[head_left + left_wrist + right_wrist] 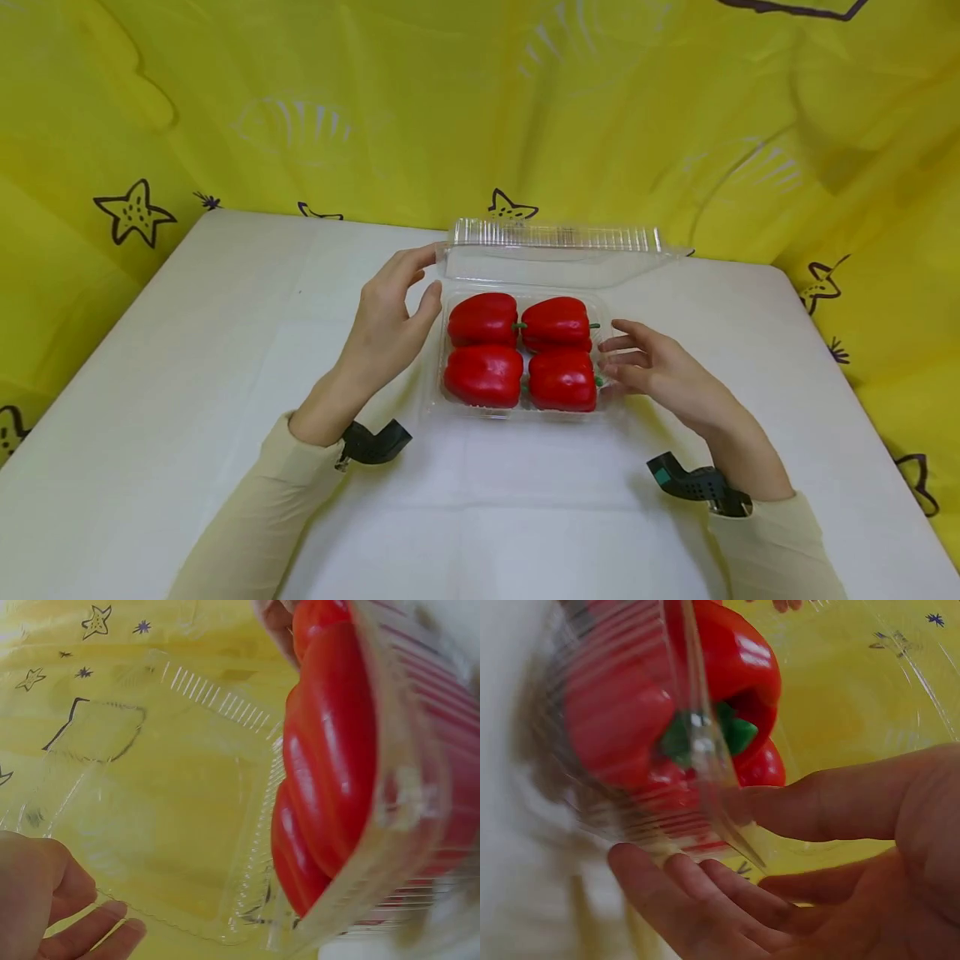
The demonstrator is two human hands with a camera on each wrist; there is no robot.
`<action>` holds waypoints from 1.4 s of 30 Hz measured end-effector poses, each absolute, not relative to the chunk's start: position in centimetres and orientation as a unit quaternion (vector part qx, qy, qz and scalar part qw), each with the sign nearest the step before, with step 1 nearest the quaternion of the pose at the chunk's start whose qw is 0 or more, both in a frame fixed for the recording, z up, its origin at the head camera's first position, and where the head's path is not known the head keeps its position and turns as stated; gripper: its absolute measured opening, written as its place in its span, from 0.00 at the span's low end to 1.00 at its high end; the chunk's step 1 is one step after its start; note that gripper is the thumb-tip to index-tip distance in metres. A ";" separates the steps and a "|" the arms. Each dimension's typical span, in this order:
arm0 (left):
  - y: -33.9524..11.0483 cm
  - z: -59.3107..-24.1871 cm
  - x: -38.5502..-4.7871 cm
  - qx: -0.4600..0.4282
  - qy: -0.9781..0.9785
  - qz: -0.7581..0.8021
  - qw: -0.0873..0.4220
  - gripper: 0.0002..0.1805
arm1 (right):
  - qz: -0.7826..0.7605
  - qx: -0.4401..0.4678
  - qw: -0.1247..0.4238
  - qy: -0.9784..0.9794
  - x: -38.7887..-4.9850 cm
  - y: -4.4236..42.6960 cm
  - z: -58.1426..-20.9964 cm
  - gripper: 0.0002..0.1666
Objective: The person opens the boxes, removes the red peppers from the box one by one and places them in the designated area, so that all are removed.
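Several red bell peppers (483, 375) with green stems lie in two rows in a clear plastic clamshell container (495, 414). Its hinged lid (555, 265) stands raised at the back. My left hand (386, 312) is at the lid's left edge, fingertips by the plastic and thumb apart from them. In the left wrist view, its fingers (112, 926) are loosely bent beside the lid's rim. My right hand (660, 367) is at the container's right wall, fingers spread. The right wrist view shows its thumb (817, 802) at the rim, with the other fingers lower, outside the wall.
The container stands on a white table (187, 375). A yellow curtain (420, 108) with drawn starfish and fish hangs behind and on both sides. Dark wrist-worn cameras (375, 442) sit on both wrists, below the container's front edge.
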State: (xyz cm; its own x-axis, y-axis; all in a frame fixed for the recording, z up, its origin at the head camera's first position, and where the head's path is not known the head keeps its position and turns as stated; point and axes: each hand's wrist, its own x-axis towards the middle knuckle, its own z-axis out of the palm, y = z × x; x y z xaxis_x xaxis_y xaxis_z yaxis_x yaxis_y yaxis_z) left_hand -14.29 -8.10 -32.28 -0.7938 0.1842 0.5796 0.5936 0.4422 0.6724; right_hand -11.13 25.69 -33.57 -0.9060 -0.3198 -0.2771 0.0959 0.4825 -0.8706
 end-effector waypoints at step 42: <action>-10.2 -34.5 -18.0 -0.204 -0.790 -0.569 -0.100 0.37 | -0.507 -0.080 0.253 0.820 -10.3 26.1 -33.2 0.45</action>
